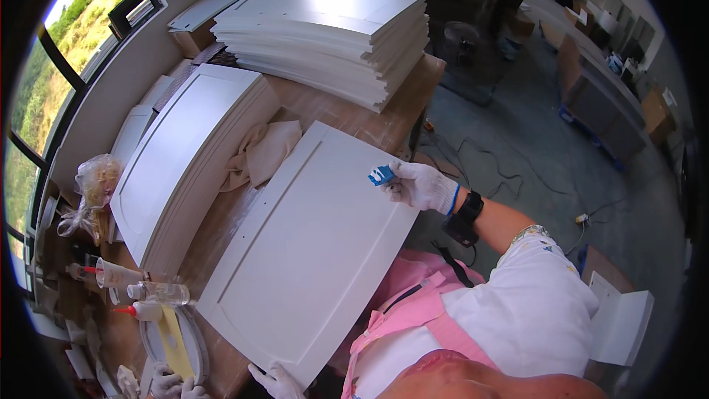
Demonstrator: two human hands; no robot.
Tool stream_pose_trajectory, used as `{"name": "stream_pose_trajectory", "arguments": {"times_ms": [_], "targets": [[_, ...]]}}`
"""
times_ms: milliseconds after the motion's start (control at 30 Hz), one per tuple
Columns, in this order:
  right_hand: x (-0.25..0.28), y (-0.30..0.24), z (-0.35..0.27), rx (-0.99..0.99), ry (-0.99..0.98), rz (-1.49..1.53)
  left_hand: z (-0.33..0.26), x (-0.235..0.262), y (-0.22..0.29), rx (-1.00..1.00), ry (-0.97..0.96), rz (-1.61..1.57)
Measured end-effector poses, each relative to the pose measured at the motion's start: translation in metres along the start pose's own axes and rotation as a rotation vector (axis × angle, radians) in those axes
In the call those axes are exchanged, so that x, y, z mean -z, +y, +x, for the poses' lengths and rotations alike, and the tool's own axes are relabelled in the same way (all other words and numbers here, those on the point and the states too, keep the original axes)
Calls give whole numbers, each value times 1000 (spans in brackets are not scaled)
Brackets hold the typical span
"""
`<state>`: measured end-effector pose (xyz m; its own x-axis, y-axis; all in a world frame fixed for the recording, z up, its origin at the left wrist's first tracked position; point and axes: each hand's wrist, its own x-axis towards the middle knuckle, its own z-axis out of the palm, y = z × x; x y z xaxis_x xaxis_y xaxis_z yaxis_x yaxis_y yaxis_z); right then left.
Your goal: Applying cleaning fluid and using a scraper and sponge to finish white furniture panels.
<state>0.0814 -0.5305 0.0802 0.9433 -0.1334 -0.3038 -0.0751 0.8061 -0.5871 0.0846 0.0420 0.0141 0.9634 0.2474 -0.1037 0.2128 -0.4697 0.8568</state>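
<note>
A white cabinet door panel (310, 251) with a recessed, curved-end centre lies tilted across the near edge of the workbench. My right hand (421, 186), in a white knitted glove, is closed on a small blue block (381, 175) with white patches, above the panel's right edge. What kind of block it is, I cannot make out. At the panel's near corner, my left hand (278, 382), also gloved, grips the edge. The lower frame edge cuts that hand off.
Stacked white panels (317, 7) rise at the back of the workbench (413, 89); another stack (185, 148) stands left. A beige cloth (269, 151) lies between. Nearer are a clear bottle (166, 293), a red-tipped bottle (148, 311) and an oval tray (199, 347). Cables (502, 170) cross the floor.
</note>
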Motion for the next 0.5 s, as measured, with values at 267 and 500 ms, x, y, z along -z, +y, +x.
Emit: {"name": "stream_pose_trajectory", "arguments": {"times_ms": [267,500], "targets": [[0,0,7,0,-9,9,-23,-6,38,-70,20,291],[-2,6,14,-44,-54,38,-36,-21,67,-170,108,751]]}}
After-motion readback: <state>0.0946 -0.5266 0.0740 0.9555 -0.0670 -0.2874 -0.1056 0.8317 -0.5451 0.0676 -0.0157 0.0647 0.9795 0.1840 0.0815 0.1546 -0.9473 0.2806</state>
